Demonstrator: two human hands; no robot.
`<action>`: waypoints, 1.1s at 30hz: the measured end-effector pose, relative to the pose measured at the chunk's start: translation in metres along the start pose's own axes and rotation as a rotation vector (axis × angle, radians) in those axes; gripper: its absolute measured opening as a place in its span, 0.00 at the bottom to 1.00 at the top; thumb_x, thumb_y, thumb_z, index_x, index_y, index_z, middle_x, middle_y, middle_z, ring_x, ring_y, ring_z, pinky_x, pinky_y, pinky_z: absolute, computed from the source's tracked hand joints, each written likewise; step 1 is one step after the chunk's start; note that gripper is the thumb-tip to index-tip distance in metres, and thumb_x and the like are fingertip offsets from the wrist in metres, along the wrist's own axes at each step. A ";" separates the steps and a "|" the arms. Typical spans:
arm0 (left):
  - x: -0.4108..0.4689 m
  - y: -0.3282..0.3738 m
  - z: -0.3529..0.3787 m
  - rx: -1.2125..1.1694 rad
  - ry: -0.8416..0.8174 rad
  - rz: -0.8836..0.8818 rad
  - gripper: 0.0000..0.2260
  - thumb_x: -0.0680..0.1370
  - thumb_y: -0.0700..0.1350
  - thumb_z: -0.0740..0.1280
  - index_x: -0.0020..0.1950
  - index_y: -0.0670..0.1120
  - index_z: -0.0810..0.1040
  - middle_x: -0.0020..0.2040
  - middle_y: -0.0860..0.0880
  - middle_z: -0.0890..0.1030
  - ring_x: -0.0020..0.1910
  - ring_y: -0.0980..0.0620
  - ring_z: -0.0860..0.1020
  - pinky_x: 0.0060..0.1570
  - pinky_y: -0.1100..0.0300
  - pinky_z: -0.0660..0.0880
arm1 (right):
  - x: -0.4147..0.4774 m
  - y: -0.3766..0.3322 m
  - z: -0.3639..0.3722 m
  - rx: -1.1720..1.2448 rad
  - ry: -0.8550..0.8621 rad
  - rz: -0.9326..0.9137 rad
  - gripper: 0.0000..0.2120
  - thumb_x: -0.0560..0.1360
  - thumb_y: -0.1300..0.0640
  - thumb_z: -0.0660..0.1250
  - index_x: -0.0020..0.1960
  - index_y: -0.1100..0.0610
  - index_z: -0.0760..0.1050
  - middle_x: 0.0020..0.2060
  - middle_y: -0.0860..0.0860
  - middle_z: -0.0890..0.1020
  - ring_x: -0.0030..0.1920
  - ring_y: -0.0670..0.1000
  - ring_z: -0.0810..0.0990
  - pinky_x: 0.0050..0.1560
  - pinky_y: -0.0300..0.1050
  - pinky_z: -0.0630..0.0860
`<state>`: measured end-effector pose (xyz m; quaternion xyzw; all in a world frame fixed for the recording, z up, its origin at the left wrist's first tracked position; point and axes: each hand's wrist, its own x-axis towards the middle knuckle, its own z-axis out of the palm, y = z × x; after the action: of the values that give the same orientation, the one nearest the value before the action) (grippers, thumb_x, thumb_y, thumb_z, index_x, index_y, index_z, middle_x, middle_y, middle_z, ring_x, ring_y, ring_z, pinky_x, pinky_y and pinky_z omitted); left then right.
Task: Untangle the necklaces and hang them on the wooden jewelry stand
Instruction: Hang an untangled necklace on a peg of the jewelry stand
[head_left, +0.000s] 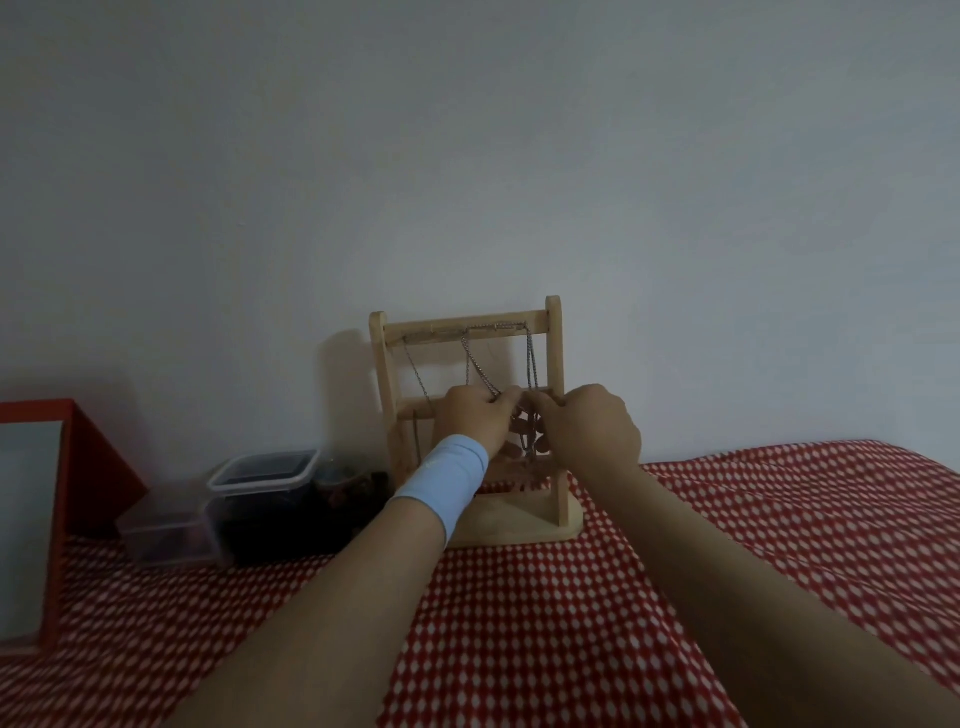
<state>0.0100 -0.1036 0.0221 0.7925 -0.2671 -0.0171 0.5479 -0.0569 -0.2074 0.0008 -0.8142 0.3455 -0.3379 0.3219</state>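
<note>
Against wall, on red-checked tabletop (571, 623): wooden jewelry stand (557, 389) upright. Necklaces (531, 358) hang from top bar, chains meeting near middle rail. Left hand (475, 421) and right hand (592, 428), fingers curled, pinch chains there. Plastic containers (265, 478) left of stand.

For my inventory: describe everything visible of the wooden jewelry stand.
The wooden jewelry stand is pale bare wood: two uprights, a top crossbar, a lower bar, a flat base. It stands upright on the red patterned cloth. From its top bar hang silver chains; the left hand and right hand pinch them.
</note>
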 end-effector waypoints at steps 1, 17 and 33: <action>-0.002 0.001 0.000 0.018 0.000 0.008 0.22 0.79 0.49 0.67 0.26 0.43 0.69 0.18 0.53 0.74 0.17 0.59 0.74 0.20 0.67 0.72 | 0.000 -0.001 -0.001 -0.002 -0.007 -0.011 0.23 0.77 0.35 0.65 0.40 0.54 0.83 0.33 0.49 0.85 0.35 0.51 0.85 0.44 0.52 0.84; 0.001 -0.006 -0.004 0.044 -0.018 0.018 0.19 0.77 0.53 0.68 0.36 0.39 0.81 0.32 0.47 0.84 0.28 0.47 0.83 0.28 0.60 0.78 | -0.014 -0.001 0.000 -0.116 0.092 -0.214 0.10 0.78 0.48 0.68 0.55 0.46 0.86 0.45 0.49 0.88 0.40 0.51 0.84 0.42 0.47 0.82; -0.015 -0.038 -0.010 0.184 -0.125 0.078 0.10 0.78 0.46 0.65 0.51 0.47 0.85 0.49 0.50 0.85 0.49 0.51 0.81 0.54 0.58 0.76 | -0.020 0.000 0.000 -0.241 0.086 -0.316 0.11 0.80 0.48 0.64 0.52 0.50 0.85 0.46 0.51 0.87 0.41 0.53 0.84 0.41 0.46 0.81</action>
<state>0.0161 -0.0785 -0.0107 0.8259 -0.3320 -0.0204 0.4553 -0.0672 -0.1919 -0.0060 -0.8757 0.2649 -0.3748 0.1500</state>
